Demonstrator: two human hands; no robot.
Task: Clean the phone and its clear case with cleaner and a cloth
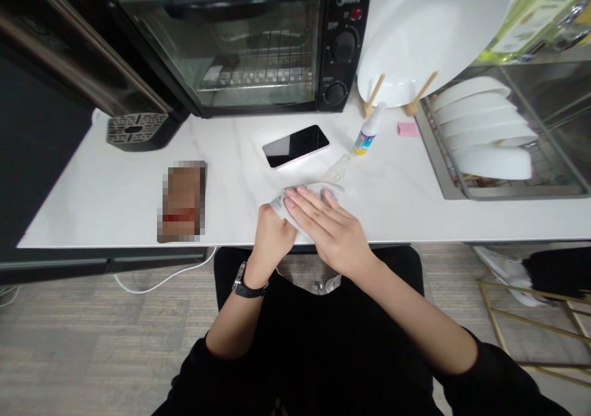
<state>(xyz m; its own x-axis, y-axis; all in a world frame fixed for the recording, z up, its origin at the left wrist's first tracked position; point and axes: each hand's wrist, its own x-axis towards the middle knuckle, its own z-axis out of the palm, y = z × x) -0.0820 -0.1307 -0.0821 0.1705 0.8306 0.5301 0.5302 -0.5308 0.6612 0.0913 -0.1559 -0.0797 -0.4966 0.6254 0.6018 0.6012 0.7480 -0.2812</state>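
Observation:
A pale grey cloth [333,187] lies bunched near the counter's front edge, under both hands. My right hand [335,228] presses on it from above, fingers long and close together, holding it against what is beneath. My left hand [274,234], with a watch on the wrist, is curled at the cloth's lower left; its fingertips are hidden, and I cannot make out what they grip. From under the cloth's far side sticks out a thin clear piece [338,168], perhaps soft plastic. Beyond lie a phone [296,146], screen up, and a small spray bottle [367,132].
A toaster oven [231,53] stands at the back, with a coffee machine's drip tray [136,130] to its left. A blurred-out flat item [182,200] lies left. White plates [429,34], a pink eraser-like block [407,129] and a dish rack [446,170] with bowls are right.

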